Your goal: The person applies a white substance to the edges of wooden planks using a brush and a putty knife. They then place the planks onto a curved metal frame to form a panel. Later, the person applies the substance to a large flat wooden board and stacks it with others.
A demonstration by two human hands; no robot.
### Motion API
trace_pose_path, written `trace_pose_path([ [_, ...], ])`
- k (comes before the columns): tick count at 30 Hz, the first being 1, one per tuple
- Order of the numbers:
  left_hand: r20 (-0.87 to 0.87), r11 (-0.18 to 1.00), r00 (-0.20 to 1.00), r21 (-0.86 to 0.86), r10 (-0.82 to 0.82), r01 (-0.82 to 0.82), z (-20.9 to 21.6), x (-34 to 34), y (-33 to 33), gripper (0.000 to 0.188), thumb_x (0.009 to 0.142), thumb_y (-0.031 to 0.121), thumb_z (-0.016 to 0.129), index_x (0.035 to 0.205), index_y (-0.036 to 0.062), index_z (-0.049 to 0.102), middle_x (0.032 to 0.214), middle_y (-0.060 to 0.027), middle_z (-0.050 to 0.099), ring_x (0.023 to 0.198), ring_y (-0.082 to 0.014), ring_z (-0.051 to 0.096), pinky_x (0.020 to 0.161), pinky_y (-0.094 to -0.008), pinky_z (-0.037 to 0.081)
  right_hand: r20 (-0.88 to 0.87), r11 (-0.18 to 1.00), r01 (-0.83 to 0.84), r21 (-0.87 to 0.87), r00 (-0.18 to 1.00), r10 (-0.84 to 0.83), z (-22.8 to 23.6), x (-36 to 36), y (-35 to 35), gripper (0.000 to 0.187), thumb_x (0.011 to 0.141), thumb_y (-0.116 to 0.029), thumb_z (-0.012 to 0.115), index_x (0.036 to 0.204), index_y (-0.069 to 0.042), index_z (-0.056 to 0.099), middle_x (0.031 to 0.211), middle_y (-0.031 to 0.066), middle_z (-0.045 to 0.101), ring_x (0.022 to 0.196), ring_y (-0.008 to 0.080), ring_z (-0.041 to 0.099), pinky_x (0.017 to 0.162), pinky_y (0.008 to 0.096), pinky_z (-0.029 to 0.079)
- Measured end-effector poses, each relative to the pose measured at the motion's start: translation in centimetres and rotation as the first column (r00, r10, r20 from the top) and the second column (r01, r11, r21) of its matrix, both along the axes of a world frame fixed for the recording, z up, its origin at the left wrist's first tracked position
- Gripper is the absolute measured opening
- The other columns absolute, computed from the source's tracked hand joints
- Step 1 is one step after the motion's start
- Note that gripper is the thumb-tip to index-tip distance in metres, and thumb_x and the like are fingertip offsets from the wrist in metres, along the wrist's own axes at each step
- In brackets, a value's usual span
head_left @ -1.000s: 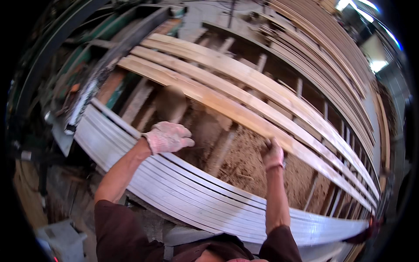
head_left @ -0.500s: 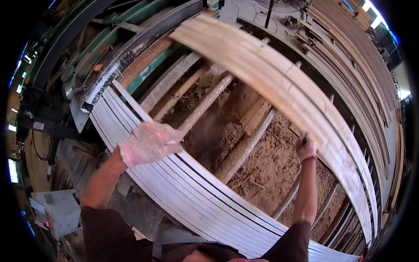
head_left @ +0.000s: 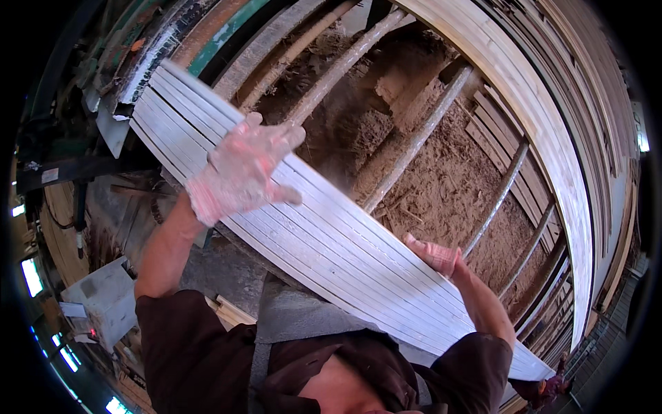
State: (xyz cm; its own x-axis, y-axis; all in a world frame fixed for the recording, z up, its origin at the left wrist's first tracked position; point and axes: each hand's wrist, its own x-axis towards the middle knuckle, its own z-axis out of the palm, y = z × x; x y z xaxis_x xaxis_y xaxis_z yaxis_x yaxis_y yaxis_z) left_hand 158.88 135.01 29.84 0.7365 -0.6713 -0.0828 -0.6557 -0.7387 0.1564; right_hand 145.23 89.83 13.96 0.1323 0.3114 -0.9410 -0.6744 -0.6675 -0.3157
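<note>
A row of long, pale wooden strips lies side by side across the bars before me. My left hand, in a whitish, pink-stained glove, rests over their left part. Its fingers are spread and the thumb stands apart. At the far edge of the row, to the right, my right hand is closed on the outermost strip, with some fingers hidden. A pinkish glove covers its palm and wrist. Beyond a gap lies a second group of pale strips, apart from both hands.
Round metal bars span a pit of brown sawdust, with loose slats in it. Stacked boards stand at the far right. Green and rusty machinery is at the upper left; a grey box stands lower left.
My right hand has come from the far strips to the near row's edge. My left hand's fingers have spread. The gap at the near row's far edge has narrowed, and the view has shifted.
</note>
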Motion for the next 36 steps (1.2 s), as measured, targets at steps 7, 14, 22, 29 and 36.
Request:
trace_pose_path([
  [7, -0.159, 0.946, 0.976, 0.265, -0.150, 0.188, -2.4, -3.5, -3.1, 0.131, 0.067, 0.091, 0.064, 0.163, 0.0069, 0.034, 0.168, -0.0203, 0.034, 0.156, -0.0371, 0.031, 0.130, -0.0638, 0.007, 0.019, 0.999, -0.014, -0.042, 1.000, 0.015, 3.1, 1.5, 1.3, 0.088, 0.103, -0.078, 0.034, 0.145, -0.006, 0.062, 0.136, 0.0117, 0.070, 0.127, 0.0212, 0.061, 0.114, 0.0349, 0.043],
  [14, 0.015, 0.880, 0.960, 0.404, -0.280, 0.250, -5.1, -0.2, -9.0, 0.115, 0.086, 0.083, 0.055, 0.169, 0.0116, 0.020, 0.173, -0.0218, 0.022, 0.161, -0.0352, 0.019, 0.130, -0.0623, 0.002, 0.126, 1.000, 0.017, -0.017, 0.992, -0.015, 4.3, 6.4, -2.4, 0.088, 0.103, -0.077, 0.034, 0.160, -0.011, 0.045, 0.157, 0.0119, 0.054, 0.141, 0.0225, 0.051, 0.122, 0.0361, 0.037],
  [22, 0.542, 0.973, 0.829, 0.232, -0.137, 0.009, -12.4, 12.5, -16.1, 0.118, 0.080, 0.068, 0.074, 0.165, 0.0019, 0.026, 0.169, -0.0259, 0.029, 0.156, -0.0420, 0.029, 0.129, -0.0615, 0.009, 0.933, 0.902, 0.424, -0.078, 0.349, -0.083, 11.7, 17.2, -9.5, 0.029, 0.107, -0.023, 0.057, 0.126, -0.001, 0.062, 0.110, 0.0123, 0.068, 0.098, 0.0220, 0.068, 0.081, 0.0299, 0.062],
  [29, 0.349, 0.972, 0.929, -0.144, -0.124, 0.184, -8.5, 12.0, -19.0, 0.115, 0.063, 0.048, 0.088, 0.160, 0.0076, 0.040, 0.166, -0.0198, 0.038, 0.157, -0.0353, 0.031, 0.131, -0.0539, 0.012, 0.526, 0.933, 0.355, -0.062, 0.806, -0.272, 6.4, -0.7, -2.0, 0.096, 0.097, -0.075, 0.051, 0.147, 0.007, 0.054, 0.142, 0.0283, 0.062, 0.135, 0.0389, 0.057, 0.119, 0.0496, 0.042],
  [36, 0.310, 0.989, 0.950, 0.149, -0.032, -0.016, -9.2, 13.2, -19.2, 0.140, 0.059, 0.052, 0.095, 0.168, 0.0073, 0.020, 0.175, -0.0165, 0.021, 0.161, -0.0339, 0.022, 0.132, -0.0544, 0.008, 0.168, -0.016, 0.861, 0.508, -0.117, -0.979, 0.8, 0.5, -2.4, 0.056, 0.104, -0.043, 0.066, 0.142, -0.004, 0.052, 0.125, 0.0180, 0.070, 0.092, 0.0302, 0.074, 0.079, 0.0480, 0.065],
])
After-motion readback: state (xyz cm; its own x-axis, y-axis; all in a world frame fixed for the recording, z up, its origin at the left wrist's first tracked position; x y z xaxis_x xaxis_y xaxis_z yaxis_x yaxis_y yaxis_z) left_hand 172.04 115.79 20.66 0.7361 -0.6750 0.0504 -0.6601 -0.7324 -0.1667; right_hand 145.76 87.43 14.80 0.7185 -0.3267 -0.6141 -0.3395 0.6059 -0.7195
